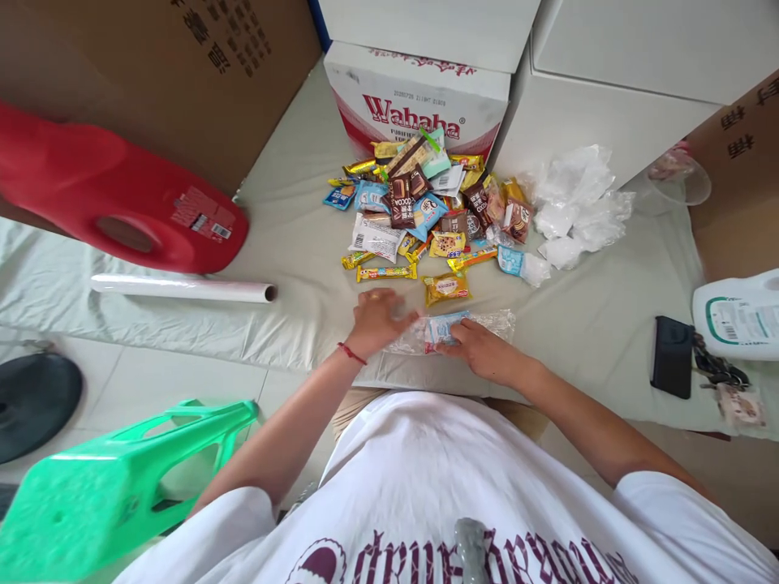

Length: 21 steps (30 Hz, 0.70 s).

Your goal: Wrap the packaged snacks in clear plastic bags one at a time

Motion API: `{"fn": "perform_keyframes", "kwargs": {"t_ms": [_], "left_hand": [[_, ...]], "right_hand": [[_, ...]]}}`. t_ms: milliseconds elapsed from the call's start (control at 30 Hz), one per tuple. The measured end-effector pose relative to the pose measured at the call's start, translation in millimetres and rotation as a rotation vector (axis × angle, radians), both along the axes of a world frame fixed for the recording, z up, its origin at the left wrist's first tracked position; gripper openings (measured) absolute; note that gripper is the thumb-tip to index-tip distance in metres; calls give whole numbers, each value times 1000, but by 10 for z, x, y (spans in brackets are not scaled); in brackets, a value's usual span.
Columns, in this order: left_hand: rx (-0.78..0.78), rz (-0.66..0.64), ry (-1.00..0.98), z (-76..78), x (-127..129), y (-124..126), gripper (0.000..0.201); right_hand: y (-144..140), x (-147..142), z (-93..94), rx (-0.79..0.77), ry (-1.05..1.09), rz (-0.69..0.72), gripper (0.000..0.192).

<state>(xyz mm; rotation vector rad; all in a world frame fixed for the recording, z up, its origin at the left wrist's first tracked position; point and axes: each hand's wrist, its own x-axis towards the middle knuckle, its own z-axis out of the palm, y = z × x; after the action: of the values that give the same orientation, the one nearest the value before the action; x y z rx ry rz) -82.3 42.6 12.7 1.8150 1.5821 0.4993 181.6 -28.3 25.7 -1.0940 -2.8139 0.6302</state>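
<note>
Down at the near edge of the cloth-covered bench (292, 243), both forearms reach in from the body and angle toward each other. The left hand (378, 321), a red cord at its wrist, lies palm down with fingers spread flat on one end of a clear plastic bag (480, 324). The right hand (478, 347) presses the bag's middle, fingers curled together over a blue packet (443, 326) inside it. Just beyond lies a heap of wrapped snacks (426, 211), with a yellow packet (446, 286) nearest.
</note>
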Motion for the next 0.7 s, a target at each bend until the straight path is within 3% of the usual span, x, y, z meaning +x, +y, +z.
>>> {"fn": "perform_keyframes", "kwargs": {"t_ms": [67,133,200,300,400,500,533,600,667,700], "left_hand": [[-38,-91,176,76,-9,-153,28],[-104,-138,187,199,-37,-302,19],[-239,-148,15,322,4,-396,19],[-435,-144,-319,390,294,-433,23],[-368,-118,-398,283,689,-415,30],[-149,-171,-208,130,914,-431,32],[-79,-202,-107,96,941,-451,30],[22,-244,88,62,952,-503,27],[91,-244,209,67,944,-546,24],[125,-219,246,74,939,-556,23]], "right_hand": [[-20,28,11,-27,43,-20,43],[-34,48,23,-43,78,-26,43],[-41,40,34,-44,91,-31,43],[-60,-5,56,-57,92,-57,42],[-110,36,105,-92,150,-92,41],[-164,249,163,-203,311,-115,36],[-172,341,168,-214,361,-195,34],[-172,510,135,-120,371,-481,34],[-159,616,42,45,253,-776,37],[-155,639,-17,93,177,-851,41]]}}
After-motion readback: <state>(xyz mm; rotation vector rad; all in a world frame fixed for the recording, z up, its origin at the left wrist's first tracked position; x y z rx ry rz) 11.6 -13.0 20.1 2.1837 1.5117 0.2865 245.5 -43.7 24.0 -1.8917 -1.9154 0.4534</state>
